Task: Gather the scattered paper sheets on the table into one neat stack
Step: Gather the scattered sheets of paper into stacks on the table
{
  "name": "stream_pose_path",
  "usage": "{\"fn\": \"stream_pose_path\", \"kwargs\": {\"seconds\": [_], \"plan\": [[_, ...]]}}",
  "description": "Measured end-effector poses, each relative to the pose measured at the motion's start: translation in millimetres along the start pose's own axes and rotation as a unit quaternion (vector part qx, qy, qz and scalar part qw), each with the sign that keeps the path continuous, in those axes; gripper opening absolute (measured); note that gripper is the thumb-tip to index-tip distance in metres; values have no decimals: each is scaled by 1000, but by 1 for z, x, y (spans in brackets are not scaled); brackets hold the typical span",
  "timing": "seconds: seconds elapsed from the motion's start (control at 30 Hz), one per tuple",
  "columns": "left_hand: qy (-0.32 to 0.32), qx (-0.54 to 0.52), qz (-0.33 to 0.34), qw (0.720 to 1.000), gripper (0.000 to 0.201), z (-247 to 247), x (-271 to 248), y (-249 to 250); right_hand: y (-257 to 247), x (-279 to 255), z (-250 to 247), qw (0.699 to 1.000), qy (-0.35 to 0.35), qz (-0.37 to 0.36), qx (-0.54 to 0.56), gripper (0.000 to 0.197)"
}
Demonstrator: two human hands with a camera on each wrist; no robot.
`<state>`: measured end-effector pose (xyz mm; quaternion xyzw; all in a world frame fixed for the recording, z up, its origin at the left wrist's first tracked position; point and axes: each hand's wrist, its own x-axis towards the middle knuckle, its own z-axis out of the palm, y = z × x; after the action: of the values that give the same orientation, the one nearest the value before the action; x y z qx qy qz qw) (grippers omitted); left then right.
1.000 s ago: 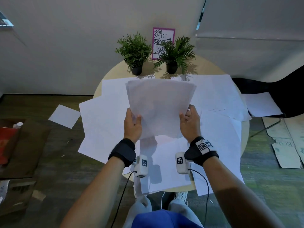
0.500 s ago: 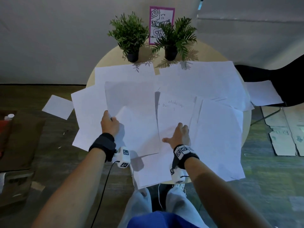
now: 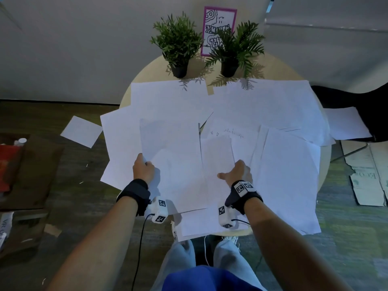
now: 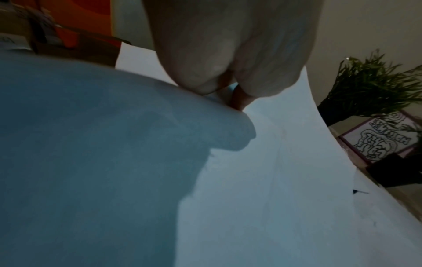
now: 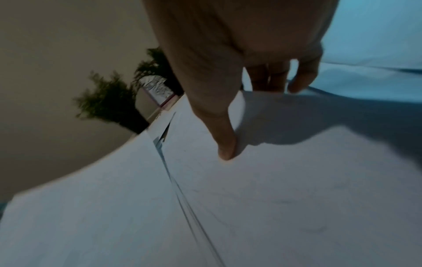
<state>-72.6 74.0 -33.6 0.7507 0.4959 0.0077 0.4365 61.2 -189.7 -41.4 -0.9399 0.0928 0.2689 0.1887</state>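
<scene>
White paper sheets [image 3: 283, 181] lie scattered and overlapping over the round table [image 3: 282, 73]. My left hand [image 3: 144, 164] grips the left edge of a gathered stack of sheets [image 3: 174, 164], which lies low over the table's left half. In the left wrist view the fingertips [image 4: 228, 84] pinch that paper edge [image 4: 274, 180]. My right hand [image 3: 235, 171] rests on a loose sheet [image 3: 217, 156] in the middle. Its thumb [image 5: 224, 144] lies flat on top, and its fingers [image 5: 271, 79] curl over the sheet's far edge.
Two potted plants [image 3: 178, 40] [image 3: 233, 47] and a pink-framed picture card [image 3: 218, 17] stand at the table's far side. One sheet lies on the floor at left [image 3: 81, 131], another at right [image 3: 346, 122]. Cardboard [image 3: 373, 171] lies on the floor at right.
A second ago both hands held the stack up in the air. The stack has come down to the left in my left hand. My right hand let go and moved onto a middle sheet.
</scene>
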Motion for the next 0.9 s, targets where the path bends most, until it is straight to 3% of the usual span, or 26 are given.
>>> {"fn": "stream_pose_path", "kwargs": {"seconds": [0.1, 0.27, 0.43, 0.57, 0.67, 0.77, 0.83, 0.9], "plan": [[-3, 6, -6, 1000, 11, -3, -3, -6, 2, 0, -7, 999, -11, -52, 2, 28], [-22, -6, -19, 1000, 8, -1, -1, -16, -13, -3, -38, 983, 30, -94, 156, 11], [-37, -16, -6, 999, 33, 6, -1, -12, -50, -15, -94, 945, 142, -212, 207, 15], [-58, -29, 5, 998, 38, 8, -2, -7, -74, -31, -136, 915, 195, -272, 224, 11], [-68, -40, 4, 997, 30, 5, -3, -4, -84, -34, -152, 894, 192, -297, 277, 7], [-85, -61, 2, 995, 13, 2, -2, -7, -89, -32, -156, 887, 159, -307, 306, 16], [-93, -79, 7, 993, 14, 2, -1, -13, -86, -19, -144, 899, 125, -300, 294, 27], [-105, -97, -3, 990, 11, 2, 0, -16, -82, -4, -122, 927, 73, -265, 256, 53]]}}
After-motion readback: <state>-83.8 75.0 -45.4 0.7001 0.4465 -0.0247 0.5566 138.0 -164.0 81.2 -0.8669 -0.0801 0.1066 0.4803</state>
